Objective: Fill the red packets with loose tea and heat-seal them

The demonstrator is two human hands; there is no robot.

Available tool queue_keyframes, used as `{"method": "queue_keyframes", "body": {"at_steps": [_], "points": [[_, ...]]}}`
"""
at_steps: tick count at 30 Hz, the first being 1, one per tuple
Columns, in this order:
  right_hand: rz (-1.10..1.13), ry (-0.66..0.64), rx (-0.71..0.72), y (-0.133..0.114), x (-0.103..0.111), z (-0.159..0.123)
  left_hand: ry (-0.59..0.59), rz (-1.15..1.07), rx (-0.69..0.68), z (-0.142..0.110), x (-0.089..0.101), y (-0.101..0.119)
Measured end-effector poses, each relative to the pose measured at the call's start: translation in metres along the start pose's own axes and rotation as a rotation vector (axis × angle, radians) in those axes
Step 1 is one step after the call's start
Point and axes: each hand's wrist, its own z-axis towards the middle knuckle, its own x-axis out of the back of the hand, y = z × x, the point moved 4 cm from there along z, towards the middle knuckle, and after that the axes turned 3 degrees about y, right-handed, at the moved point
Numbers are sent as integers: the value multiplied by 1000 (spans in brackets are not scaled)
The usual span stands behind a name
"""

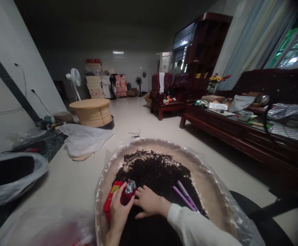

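My left hand [120, 209] is closed around a small red packet [129, 191] whose open silver foil mouth faces up. My right hand [149, 202] reaches in from the right, its fingers apart and low over a heap of dark, dry, crumbly leaves [154, 171]. Its fingertips come close to the packet; whether they touch it I cannot tell. A red bag with a yellow label [111, 197] lies just left of my left hand. Right of my right hand, a purple two-armed tool like a hair straightener [186, 195] rests on the leaves, its arms apart. The heap sits in a wide round plastic-lined basket [215, 194].
Left stands another plastic-lined container [40, 164] of dark material. Clear plastic sheeting [86, 138] lies on the floor near a round wooden-topped drum table [89, 106]. A long dark wooden table [230, 136] bearing clutter runs along the right. Farther back are a white fan [75, 78] and stacked boxes [95, 85].
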Motion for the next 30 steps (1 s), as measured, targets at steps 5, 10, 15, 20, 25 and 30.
{"method": "queue_keyframes", "body": {"at_steps": [5,10,15,20,25,30], "points": [[-68,38,12,7,11,-24,4,-21,-29,0,-1,3],[-27,41,-11,14,14,-34,-23,-35,-45,-1,-7,7],[620,415,-374,40,33,-46,-24,-40,-75,-1,-7,10],[1240,1015,-810,71,36,-66,-75,-65,-102,-4,-17,23],[1701,1197,-929,80,36,-74,-130,-96,-106,-7,-34,39],[2096,1313,-920,81,46,-73,-126,-85,-139,-6,-48,52]]}}
